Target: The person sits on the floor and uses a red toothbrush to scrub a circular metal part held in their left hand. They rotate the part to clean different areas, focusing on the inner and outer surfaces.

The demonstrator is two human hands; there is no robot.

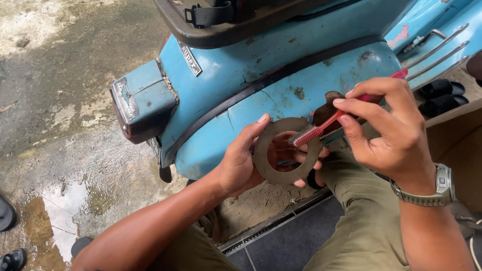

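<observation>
Nearest the camera, the person's olive-trousered knees (361, 226) sit below both forearms, and a wristwatch (432, 188) wraps the right wrist. The left hand (241, 163) cups a flat, dull metal ring (281, 150) from behind: the thumb lies along the ring's upper left edge and the fingertips curl round its right and lower rim, so the ring stands upright, its face turned to the camera. The right hand (391, 125) is just to the right of the ring and slightly above it, fingers pinched together on the handle of a red toothbrush (331, 120). The brush slants down to the left, and its bristled head rests on the ring's upper right face, beside the central hole.

Just beyond both hands rises the worn light-blue rear body of a scooter (281, 65), with a dark trim line running across it. Left of the left hand, its boxy tail light (140, 103) juts out. Farther left lie wet concrete (60, 90) and a puddle (60, 211).
</observation>
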